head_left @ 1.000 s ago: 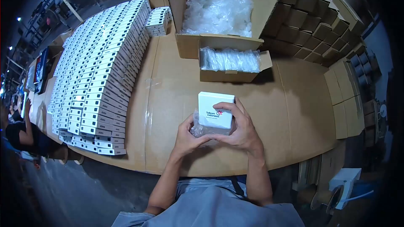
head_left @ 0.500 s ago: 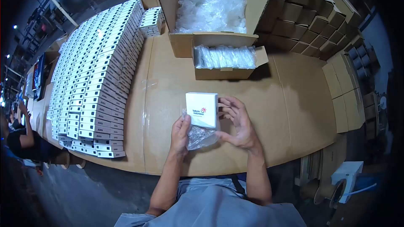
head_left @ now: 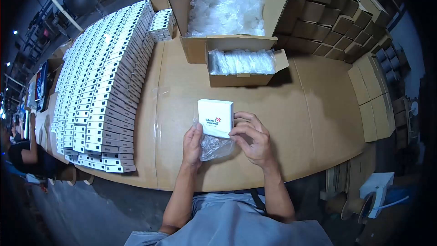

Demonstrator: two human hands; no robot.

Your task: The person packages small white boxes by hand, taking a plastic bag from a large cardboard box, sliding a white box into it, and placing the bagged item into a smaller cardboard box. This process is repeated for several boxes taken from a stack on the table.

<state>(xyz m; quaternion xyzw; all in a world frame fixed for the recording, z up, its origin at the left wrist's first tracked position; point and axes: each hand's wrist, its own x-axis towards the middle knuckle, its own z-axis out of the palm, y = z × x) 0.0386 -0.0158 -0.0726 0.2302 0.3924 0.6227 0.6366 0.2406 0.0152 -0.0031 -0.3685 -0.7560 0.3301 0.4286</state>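
A small white box (head_left: 215,115) with a red logo and the words "Telkom Indonesia" stands upright, tilted slightly, above the table. Its lower end sits in a crumpled clear plastic bag (head_left: 215,148). My left hand (head_left: 193,143) is closed on the lower left side, its thumb pressing the bag against the box. At the lower right corner, my right hand (head_left: 254,140) has bent fingers and a thumb pinched at the bag's edge, with fingertips touching the box. Exactly how much bag is between those fingers is hidden.
Stacked white boxes (head_left: 107,86) cover the table's left side. Behind, a carton (head_left: 241,80) holds rows of packed plastic, and a larger carton (head_left: 193,50) holds loose clear bags. Brown boxes (head_left: 314,29) are piled at the right. A person (head_left: 29,150) is at far left.
My right hand has come in from beside the box, its spread fingers closing at the lower right corner. The box has shifted slightly left; my left hand keeps its hold.
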